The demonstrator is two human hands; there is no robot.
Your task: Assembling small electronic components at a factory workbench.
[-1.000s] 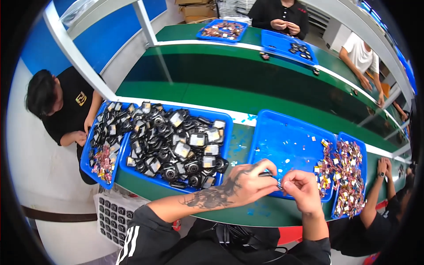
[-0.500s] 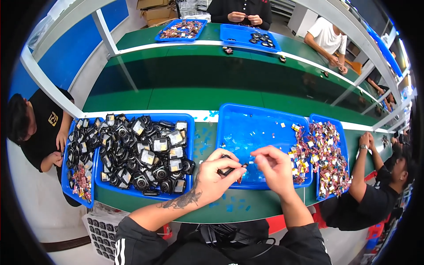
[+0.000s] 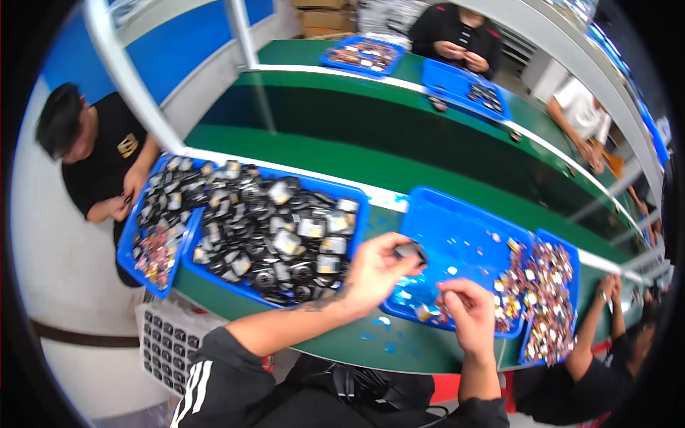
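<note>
The left hand (image 3: 377,272) pinches a black housing (image 3: 409,252), best kept steady. At that hand's four o'clock, whether the right hand (image 3: 471,307) grips anything is unclear.

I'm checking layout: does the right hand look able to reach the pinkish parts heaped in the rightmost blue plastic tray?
Probably yes: the right hand is near, and nothing visible blocks those pinkish parts.

the held piece (image 3: 409,251) is black, the tray (image 3: 464,239) blue, the black sleeve (image 3: 235,367) white-striped.
</note>
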